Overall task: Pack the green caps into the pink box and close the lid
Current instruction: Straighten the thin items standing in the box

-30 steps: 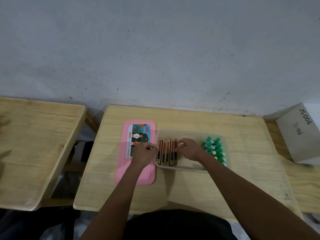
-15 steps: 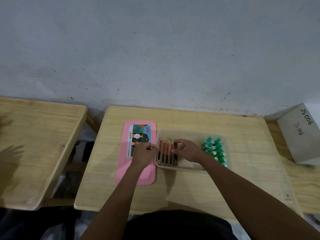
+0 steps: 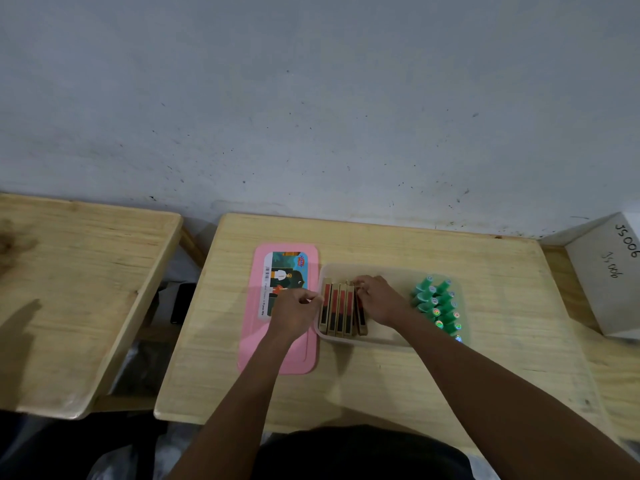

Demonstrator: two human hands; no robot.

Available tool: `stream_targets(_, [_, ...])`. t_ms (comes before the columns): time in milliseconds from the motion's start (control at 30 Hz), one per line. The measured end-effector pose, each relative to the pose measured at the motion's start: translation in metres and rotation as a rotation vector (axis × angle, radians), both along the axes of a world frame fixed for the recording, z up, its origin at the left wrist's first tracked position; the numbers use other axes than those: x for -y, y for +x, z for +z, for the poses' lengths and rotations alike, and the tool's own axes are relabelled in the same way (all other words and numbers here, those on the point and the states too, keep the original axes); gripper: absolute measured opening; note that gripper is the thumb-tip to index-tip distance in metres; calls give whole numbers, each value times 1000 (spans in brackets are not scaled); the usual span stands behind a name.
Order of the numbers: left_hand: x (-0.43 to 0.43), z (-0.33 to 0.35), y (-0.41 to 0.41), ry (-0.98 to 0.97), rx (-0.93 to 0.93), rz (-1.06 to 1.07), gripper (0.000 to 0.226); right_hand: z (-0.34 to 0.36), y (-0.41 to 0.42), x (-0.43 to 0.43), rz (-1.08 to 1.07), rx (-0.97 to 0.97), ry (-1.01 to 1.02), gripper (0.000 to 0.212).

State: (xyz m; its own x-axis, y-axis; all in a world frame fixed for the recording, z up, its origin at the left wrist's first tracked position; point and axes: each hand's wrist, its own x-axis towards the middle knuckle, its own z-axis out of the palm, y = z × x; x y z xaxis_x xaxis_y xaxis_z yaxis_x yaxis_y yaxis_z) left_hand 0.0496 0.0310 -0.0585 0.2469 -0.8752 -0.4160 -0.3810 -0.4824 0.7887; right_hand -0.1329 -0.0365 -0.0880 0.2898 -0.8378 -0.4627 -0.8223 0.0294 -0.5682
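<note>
A translucent box (image 3: pixel 391 271) lies open on the wooden table (image 3: pixel 381 375). Its pink lid (image 3: pixel 277 355) lies flat to the left, label up. Several gold and red slim boxes (image 3: pixel 337 310) stand in a row in the box's left part. Several green caps (image 3: pixel 438 304) are clustered at its right end. My left hand (image 3: pixel 294 315) rests over the lid with its fingers closed against the left end of the row. My right hand (image 3: pixel 379 301) is inside the box, fingertips pinching the rightmost slim box at the row's far end.
A second wooden table (image 3: pixel 79 289) stands to the left across a narrow gap. A grey cardboard box (image 3: pixel 609 271) with handwriting sits at the right edge. A pale wall runs right behind the tables.
My right hand's fingers have shifted slightly toward the far end of the row of slim boxes. My left hand has stayed at the row's left end.
</note>
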Motion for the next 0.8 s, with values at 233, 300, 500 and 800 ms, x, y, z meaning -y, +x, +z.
stream_targets(233, [-1,-1,0,-6,5,-4,23,-11,2,-7,-48,36,-5,40])
stream_targets(300, [-1,-2,0,-3,8,-3,23,-14,1,-4,-6,9,11,43])
stream_targets(500, [0,-3,0,0,6,-1,24,2,5,2,-6,4,56,36])
stream_targets(800, [-1,-4,0,4,-20,28,24,-1,-2,-19,-318,243,235,45])
